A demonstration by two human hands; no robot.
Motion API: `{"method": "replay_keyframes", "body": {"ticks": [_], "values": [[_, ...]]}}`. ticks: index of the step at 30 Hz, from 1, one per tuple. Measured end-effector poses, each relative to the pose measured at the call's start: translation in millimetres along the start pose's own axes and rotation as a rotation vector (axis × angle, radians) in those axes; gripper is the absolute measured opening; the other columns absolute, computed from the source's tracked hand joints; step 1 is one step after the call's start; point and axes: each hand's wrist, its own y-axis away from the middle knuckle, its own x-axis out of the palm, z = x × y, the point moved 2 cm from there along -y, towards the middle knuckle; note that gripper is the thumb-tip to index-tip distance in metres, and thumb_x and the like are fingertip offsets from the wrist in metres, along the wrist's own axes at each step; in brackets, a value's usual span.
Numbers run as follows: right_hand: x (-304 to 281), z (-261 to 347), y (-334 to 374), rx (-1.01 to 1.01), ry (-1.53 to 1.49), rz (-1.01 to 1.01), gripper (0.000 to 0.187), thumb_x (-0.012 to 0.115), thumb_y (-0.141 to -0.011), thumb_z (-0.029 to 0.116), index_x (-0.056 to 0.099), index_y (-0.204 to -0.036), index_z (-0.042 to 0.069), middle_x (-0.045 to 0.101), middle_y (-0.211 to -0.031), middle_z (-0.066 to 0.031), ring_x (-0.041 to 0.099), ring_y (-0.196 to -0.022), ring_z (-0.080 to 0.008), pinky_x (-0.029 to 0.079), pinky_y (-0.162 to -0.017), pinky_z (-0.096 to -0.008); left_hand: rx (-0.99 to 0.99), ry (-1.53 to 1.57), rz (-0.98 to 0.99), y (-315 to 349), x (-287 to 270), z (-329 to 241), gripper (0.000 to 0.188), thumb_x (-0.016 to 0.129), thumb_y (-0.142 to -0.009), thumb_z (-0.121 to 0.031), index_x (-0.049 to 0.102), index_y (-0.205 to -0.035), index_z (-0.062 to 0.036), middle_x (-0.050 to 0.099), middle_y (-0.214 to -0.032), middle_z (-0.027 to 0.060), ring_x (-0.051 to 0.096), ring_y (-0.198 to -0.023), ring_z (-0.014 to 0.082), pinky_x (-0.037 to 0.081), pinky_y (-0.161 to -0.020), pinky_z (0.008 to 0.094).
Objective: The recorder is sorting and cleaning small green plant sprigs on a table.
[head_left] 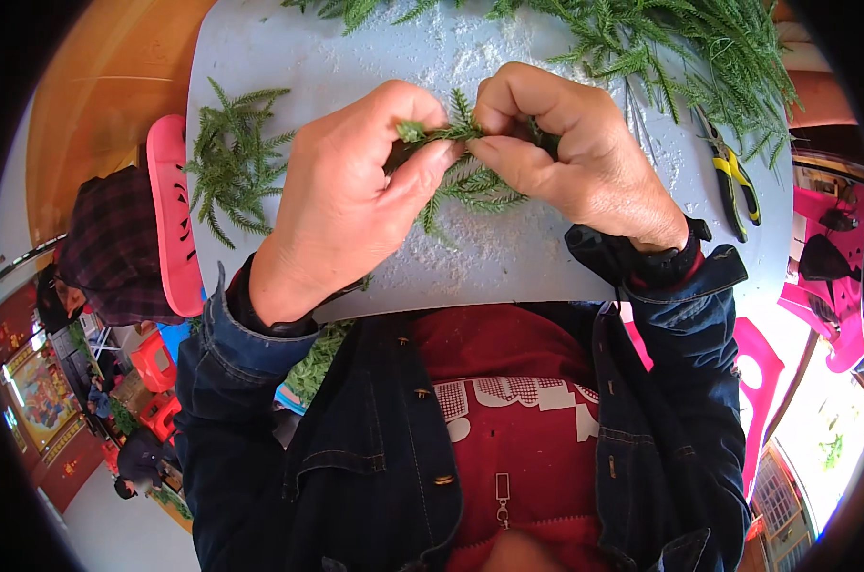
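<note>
Close together above the table, my left hand (356,181) and my right hand (570,148) both pinch a green artificial-looking fern sprig (463,122). Thumb and forefinger of each hand press on its stem, one from either side. Feathery leaves of the sprig stick up between the fingers and hang below them. A small pale green tip shows beside my left forefinger. The other fingers are curled, and part of the stem is hidden behind them.
A large heap of green sprigs (680,48) covers the far right of the table (556,272); a smaller pile (236,157) lies left. Yellow-and-black pliers (730,176) rest at the right edge. White crumbs are scattered about. A pink chair (173,214) stands left, and people sit farther off.
</note>
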Motion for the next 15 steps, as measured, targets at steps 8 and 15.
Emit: {"method": "replay_keyframes", "body": {"ticks": [8, 15], "values": [[2.3, -2.8, -2.4, -0.132, 0.120, -0.013, 0.011, 0.058, -0.079, -0.003, 0.048, -0.082, 0.002, 0.047, -0.070, -0.0010, 0.043, -0.060, -0.0094, 0.037, -0.054, -0.0236, -0.294, 0.198, 0.091, 3.5, -5.8, 3.6, 0.013, 0.063, -0.078, -0.002, 0.052, -0.085, -0.0004, 0.051, -0.060, 0.0027, 0.043, -0.052, 0.0039, 0.035, -0.045, 0.0217], [3.9, -3.3, -1.8, -0.305, 0.315, -0.021, 0.015, 0.059, -0.074, -0.005, 0.048, -0.082, 0.002, 0.050, -0.072, -0.0061, 0.049, -0.059, -0.0176, 0.041, -0.055, -0.0274, -0.156, -0.072, 0.078, 5.8, -2.7, 3.2, 0.010, 0.060, -0.082, -0.005, 0.055, -0.087, 0.0010, 0.054, -0.069, -0.0019, 0.045, -0.059, 0.0012, 0.035, -0.050, 0.0178]]}}
